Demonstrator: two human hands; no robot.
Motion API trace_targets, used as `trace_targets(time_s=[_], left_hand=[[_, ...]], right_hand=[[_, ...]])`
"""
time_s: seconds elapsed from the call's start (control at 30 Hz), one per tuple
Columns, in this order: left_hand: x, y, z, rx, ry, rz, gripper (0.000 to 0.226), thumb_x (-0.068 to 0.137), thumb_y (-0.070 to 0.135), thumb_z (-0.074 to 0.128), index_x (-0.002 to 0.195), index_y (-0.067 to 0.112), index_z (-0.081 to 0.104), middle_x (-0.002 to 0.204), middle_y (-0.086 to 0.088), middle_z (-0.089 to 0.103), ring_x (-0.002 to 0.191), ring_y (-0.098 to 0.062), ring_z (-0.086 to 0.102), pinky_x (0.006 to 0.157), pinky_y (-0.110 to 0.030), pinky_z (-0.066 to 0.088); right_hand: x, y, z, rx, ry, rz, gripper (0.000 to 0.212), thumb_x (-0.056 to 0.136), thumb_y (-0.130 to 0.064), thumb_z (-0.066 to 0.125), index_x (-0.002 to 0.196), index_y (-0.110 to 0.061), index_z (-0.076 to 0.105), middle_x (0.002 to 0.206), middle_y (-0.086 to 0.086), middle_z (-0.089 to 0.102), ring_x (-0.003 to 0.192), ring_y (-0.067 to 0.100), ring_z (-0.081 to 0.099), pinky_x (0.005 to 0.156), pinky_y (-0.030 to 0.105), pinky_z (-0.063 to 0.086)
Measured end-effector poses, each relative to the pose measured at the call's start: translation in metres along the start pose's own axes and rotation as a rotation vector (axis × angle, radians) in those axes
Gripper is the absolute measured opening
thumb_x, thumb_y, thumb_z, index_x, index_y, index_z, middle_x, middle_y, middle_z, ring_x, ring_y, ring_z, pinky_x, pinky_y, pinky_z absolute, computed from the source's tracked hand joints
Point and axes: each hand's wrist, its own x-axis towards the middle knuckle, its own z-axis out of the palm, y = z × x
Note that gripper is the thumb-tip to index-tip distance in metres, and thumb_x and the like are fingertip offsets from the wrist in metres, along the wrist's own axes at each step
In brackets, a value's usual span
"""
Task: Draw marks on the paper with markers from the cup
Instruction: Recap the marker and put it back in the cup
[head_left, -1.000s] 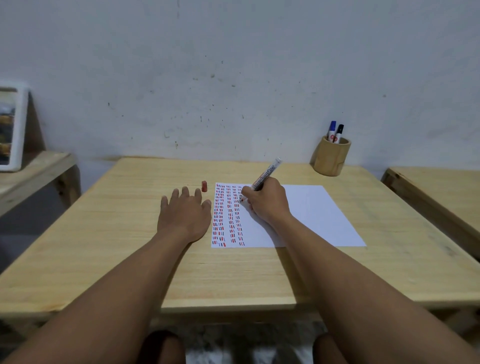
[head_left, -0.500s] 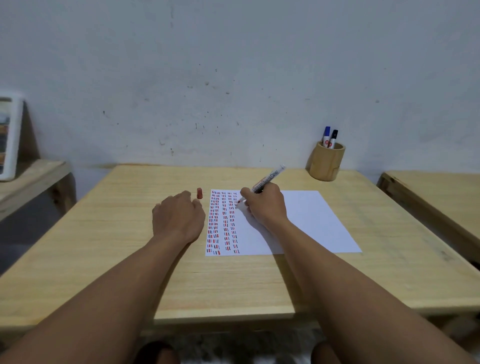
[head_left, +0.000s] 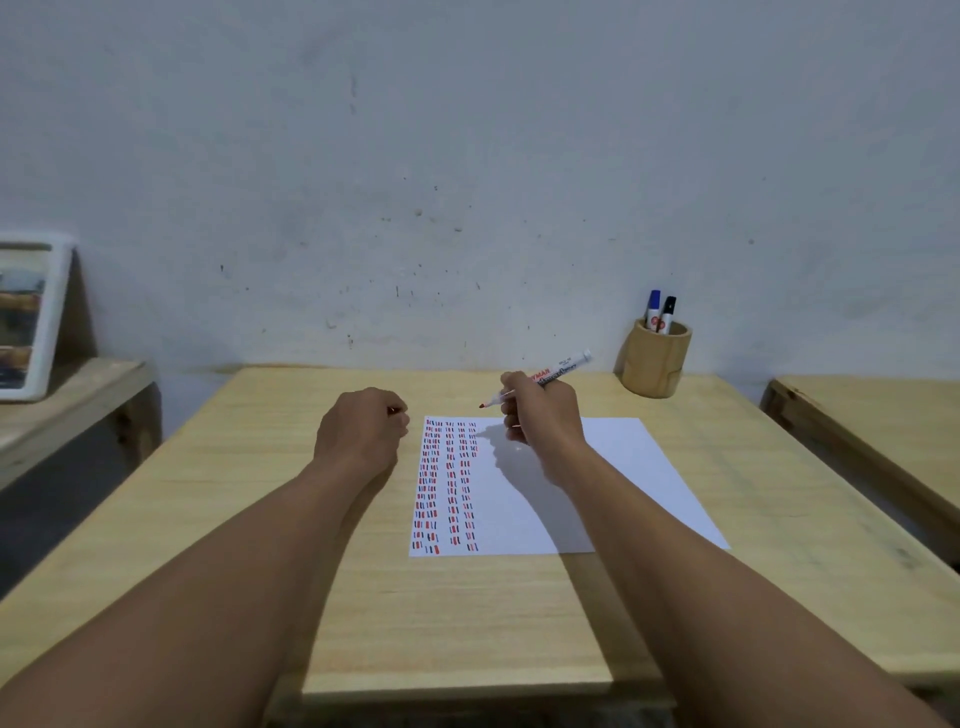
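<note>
Head view: a light wooden table (head_left: 467, 613) is seen from above and behind two bare forearms, with a pale, speckled wall behind it. A white sheet of paper (head_left: 582, 499) lies flat on the table; its left part is filled with columns of short red, blue and black marks (head_left: 447, 483). The right hand (head_left: 543, 415) is held above the far edge of the paper, its fingers clamped around a red marker (head_left: 540, 382). The uncapped red tip points left and is lifted clear of the sheet, while the white barrel slants up and to the right. The left hand (head_left: 361, 431) is curled into a loose fist just left of the paper, fingers together; whether the marker's cap is enclosed in it cannot be told. A wooden cup (head_left: 655, 361) stands at the table's far right corner, holding a blue-capped marker (head_left: 652, 306) and a black-capped marker (head_left: 668, 312) upright. A framed picture (head_left: 31, 317) leans on a shelf at the left.
</note>
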Motion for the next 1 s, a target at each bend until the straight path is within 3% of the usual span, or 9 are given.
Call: trace_targets(time_s=[0.13, 0.27, 0.4, 0.73, 1.0], left_hand=[[0.001, 0.03, -0.009, -0.375, 0.04, -0.114, 0.007, 0.088, 0.016, 0.068, 0.086, 0.019, 0.074, 0.089, 0.002, 0.075, 0.074, -0.01, 0.064, 0.061, -0.019, 0.043], [0.001, 0.061, -0.019, -0.678, -0.029, -0.134, 0.01, 0.086, 0.019, 0.073, 0.078, 0.024, 0.075, 0.087, 0.008, 0.076, 0.078, -0.013, 0.06, 0.07, -0.025, 0.045], [-0.004, 0.087, -0.026, -0.862, -0.139, -0.188, 0.004, 0.09, 0.019, 0.072, 0.088, 0.02, 0.075, 0.103, -0.004, 0.077, 0.083, -0.014, 0.06, 0.072, -0.029, 0.048], [-0.016, 0.124, -0.034, -0.936, -0.223, -0.186, 0.004, 0.093, 0.019, 0.071, 0.093, 0.019, 0.074, 0.101, 0.0, 0.078, 0.088, -0.011, 0.063, 0.068, -0.028, 0.046], [-0.018, 0.138, -0.04, -0.974, -0.233, -0.184, 0.01, 0.093, 0.017, 0.071, 0.101, 0.013, 0.076, 0.096, 0.0, 0.078, 0.09, -0.011, 0.066, 0.077, -0.029, 0.051]], right_hand=[[-0.005, -0.009, -0.003, 0.086, -0.031, 0.02, 0.012, 0.089, -0.009, 0.059, 0.08, -0.005, 0.065, 0.063, 0.005, 0.057, 0.048, 0.014, 0.05, 0.049, 0.024, 0.047], [-0.009, -0.021, -0.006, 0.181, -0.008, 0.046, 0.012, 0.088, -0.008, 0.066, 0.076, -0.007, 0.065, 0.057, 0.0, 0.052, 0.048, 0.013, 0.045, 0.048, 0.022, 0.045], [-0.014, -0.037, -0.015, 0.31, 0.01, 0.029, 0.012, 0.088, -0.005, 0.066, 0.077, -0.006, 0.066, 0.056, -0.001, 0.051, 0.047, 0.012, 0.046, 0.046, 0.021, 0.044], [-0.025, -0.058, -0.036, 0.405, -0.012, -0.004, 0.009, 0.09, -0.005, 0.07, 0.08, -0.003, 0.07, 0.062, 0.005, 0.058, 0.05, 0.012, 0.053, 0.047, 0.02, 0.048], [-0.027, -0.064, -0.047, 0.419, -0.061, 0.031, 0.013, 0.091, -0.015, 0.076, 0.091, -0.002, 0.073, 0.063, 0.001, 0.063, 0.055, 0.007, 0.059, 0.051, 0.017, 0.053]])
